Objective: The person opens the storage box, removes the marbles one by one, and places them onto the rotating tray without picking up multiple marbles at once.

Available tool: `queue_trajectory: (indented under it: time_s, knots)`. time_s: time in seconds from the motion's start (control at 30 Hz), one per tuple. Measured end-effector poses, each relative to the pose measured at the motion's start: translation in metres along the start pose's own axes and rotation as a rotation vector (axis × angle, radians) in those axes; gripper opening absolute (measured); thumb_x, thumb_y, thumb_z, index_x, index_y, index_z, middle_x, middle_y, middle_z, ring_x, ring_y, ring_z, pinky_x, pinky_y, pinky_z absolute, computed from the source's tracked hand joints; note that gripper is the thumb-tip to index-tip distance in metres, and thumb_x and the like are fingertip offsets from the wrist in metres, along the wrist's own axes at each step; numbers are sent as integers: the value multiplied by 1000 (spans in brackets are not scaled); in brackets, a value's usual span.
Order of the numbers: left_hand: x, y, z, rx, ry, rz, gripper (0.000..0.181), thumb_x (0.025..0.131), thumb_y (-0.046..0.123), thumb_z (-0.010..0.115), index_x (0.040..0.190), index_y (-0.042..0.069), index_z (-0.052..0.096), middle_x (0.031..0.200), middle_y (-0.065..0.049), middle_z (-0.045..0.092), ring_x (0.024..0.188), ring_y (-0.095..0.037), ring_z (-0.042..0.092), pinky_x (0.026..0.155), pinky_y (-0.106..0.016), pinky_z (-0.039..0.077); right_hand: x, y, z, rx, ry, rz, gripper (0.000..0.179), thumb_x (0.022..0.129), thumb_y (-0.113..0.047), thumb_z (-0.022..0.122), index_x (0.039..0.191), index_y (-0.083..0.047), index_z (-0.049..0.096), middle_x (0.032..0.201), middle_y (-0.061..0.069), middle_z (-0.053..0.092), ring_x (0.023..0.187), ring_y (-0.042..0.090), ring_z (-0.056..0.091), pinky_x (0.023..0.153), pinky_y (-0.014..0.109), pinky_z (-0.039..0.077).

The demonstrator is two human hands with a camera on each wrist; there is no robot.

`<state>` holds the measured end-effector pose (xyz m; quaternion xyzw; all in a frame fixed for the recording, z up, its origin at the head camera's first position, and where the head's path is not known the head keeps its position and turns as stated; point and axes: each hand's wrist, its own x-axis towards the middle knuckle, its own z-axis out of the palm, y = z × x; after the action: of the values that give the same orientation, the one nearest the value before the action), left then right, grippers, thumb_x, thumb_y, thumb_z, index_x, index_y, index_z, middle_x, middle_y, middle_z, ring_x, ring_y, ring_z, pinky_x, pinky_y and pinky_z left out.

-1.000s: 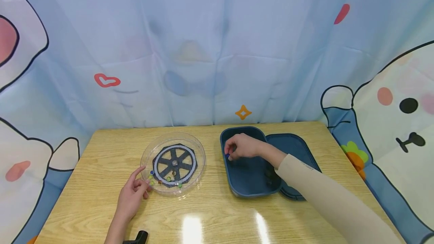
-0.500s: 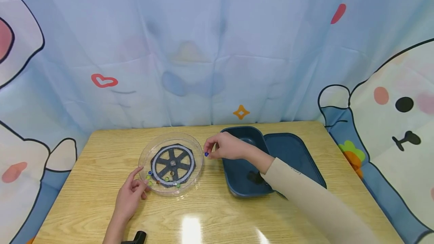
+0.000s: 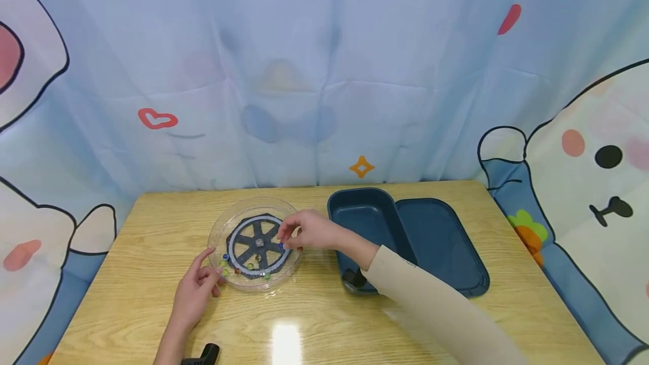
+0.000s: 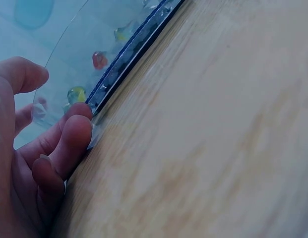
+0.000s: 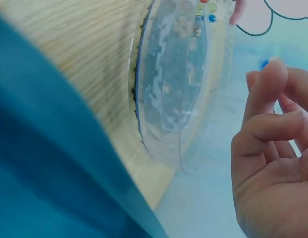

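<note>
A round clear plastic dish stands on the table, with a dark spoked wheel pattern at its base. Several glass marbles, such as a green one, an amber one and a blue one, lie toward its near left side. My left hand touches the dish's left edge, index finger and thumb spread along it. Above the dish's right part, my right hand pinches a dark blue marble between thumb and fingertips. That blue marble is mostly hidden by fingertips in the right wrist view.
A deep navy box stands right of the dish, with my right forearm crossing over it. Its flat navy lid lies beside it. A light blue patterned curtain hangs behind the wooden table.
My right hand has come out of the navy box and moved left to the dish, carrying the blue marble. My left hand has stayed at the dish's edge.
</note>
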<state>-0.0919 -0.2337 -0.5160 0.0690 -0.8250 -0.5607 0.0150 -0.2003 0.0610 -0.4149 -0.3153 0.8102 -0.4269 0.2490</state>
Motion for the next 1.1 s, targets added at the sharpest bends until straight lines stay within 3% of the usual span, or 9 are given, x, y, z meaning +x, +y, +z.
queue_trajectory:
  time_s: [0.17,0.37,0.5,0.6,0.8,1.1]
  knots:
    - [2,1,0,-6,-2,10,49,102,19,59,147,20,43,85,-10,68,61,-19,61,51,-27,40,-3,5,-8,-7,3,17,13,95,-5,67,107,-1,70,95,1,66,70,26,65,72,52,54]
    - [2,0,-1,-1,2,14,49,102,19,59,147,20,43,84,-10,68,61,-19,61,50,-27,40,-15,6,-33,-58,50,31,10,95,-9,68,104,-8,73,96,1,68,70,35,64,67,48,55]
    - [2,-1,-1,0,8,1,49,101,18,59,147,20,43,85,-10,68,61,-19,61,53,-27,41,-28,10,-52,-122,61,51,10,95,-10,68,103,-12,73,95,-1,68,67,29,65,64,39,55]
    - [1,-2,-1,-1,10,-5,49,101,18,59,147,20,43,85,-10,68,62,-19,61,54,-27,42,-41,18,-65,-169,50,72,10,95,-10,69,104,-12,72,94,-1,68,66,21,65,67,39,55]
    - [1,-2,-1,4,13,5,49,101,18,59,147,20,43,84,-10,68,61,-19,61,52,-27,41,-69,39,-83,-254,-17,136,10,93,-8,70,102,-8,73,90,-3,68,67,16,66,69,42,56]
    - [1,-1,0,-11,6,5,50,101,16,59,148,19,43,84,-10,68,61,-19,61,52,-27,42,-107,59,-90,-305,-184,161,11,87,-3,75,97,-8,75,83,-7,68,67,12,65,64,40,55]
